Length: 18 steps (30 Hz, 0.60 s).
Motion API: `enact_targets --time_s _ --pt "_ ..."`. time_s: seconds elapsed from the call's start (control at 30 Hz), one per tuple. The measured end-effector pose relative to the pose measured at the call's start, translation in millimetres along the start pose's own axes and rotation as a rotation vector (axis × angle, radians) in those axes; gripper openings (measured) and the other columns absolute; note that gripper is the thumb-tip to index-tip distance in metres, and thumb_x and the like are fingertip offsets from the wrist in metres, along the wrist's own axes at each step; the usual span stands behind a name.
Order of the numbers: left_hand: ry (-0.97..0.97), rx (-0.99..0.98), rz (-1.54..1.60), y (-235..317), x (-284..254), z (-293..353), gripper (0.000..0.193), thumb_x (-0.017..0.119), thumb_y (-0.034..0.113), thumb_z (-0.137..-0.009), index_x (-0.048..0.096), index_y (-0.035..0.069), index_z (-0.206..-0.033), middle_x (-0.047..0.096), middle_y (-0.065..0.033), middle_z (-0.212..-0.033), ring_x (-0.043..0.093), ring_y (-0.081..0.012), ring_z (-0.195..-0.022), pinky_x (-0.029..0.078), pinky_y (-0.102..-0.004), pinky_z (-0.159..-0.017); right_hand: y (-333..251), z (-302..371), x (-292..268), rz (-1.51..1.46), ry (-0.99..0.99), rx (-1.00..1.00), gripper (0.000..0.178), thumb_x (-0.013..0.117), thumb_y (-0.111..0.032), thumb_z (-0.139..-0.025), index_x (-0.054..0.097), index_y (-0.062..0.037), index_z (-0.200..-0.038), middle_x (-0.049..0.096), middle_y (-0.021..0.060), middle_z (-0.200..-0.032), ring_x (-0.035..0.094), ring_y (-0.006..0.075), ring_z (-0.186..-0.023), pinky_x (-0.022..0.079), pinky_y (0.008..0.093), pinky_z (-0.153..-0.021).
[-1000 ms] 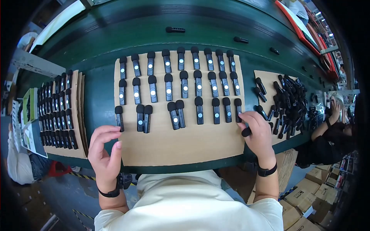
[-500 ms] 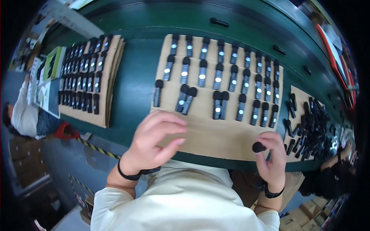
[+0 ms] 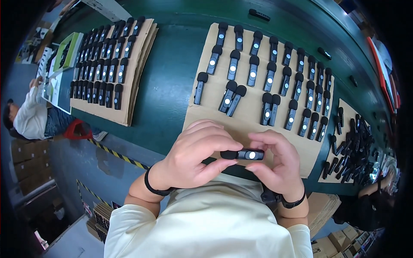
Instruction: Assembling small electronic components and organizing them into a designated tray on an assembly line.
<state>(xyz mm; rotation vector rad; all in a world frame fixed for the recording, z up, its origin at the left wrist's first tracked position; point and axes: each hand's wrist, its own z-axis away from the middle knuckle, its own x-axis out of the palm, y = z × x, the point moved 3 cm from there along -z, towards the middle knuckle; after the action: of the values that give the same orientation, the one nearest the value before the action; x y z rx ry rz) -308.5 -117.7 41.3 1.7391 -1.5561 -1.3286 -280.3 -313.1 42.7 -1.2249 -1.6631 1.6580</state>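
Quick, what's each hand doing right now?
Left hand: closed, pinching the small black microphone by its foam end.
Right hand: open, thumb and fingers curved around the other end; can't tell if they touch it.

Cream short-sleeved shirt (image 3: 211, 219), black wristbands (image 3: 151, 182)

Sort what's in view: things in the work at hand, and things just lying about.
Apparently in use:
Microphone pinched by the left hand, right hand at its other end
Cardboard sheet with microphone rows

Apparently just lying about:
Cardboard boxes, lower right
Loose microphones, far side
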Motion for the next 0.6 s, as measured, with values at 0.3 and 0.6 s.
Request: enact_targets --time_s 0.3,0.6 --pt "-0.008 -0.032 0.04 -0.2 5.3 -2.1 0.027 0.08 0.007 -0.075 0.068 0.0 -0.098 0.07 -0.0117 -0.09 0.065 -0.0291 -0.081 0.05 -0.0451 -0.088 4.0 6.8 -2.3 0.118 0.004 -0.169 0.031 0.078 -0.005 -0.079 0.062 -0.002 -0.105 0.064 0.0112 -0.091 0.058 0.0214 -0.077 0.046 0.03 -0.069" --pt "0.002 0.004 -0.001 1.4 7.7 -4.9 0.025 0.076 0.006 -0.075 0.067 0.0 -0.098 0.069 -0.0113 -0.09 0.065 -0.0276 -0.082 0.049 -0.0474 -0.091 2.8 7.4 -0.8 0.179 0.094 -0.267 0.034 0.075 0.001 -0.074 0.061 0.0011 -0.105 0.063 0.0131 -0.09 0.058 0.0233 -0.078 0.046 0.0316 -0.067"
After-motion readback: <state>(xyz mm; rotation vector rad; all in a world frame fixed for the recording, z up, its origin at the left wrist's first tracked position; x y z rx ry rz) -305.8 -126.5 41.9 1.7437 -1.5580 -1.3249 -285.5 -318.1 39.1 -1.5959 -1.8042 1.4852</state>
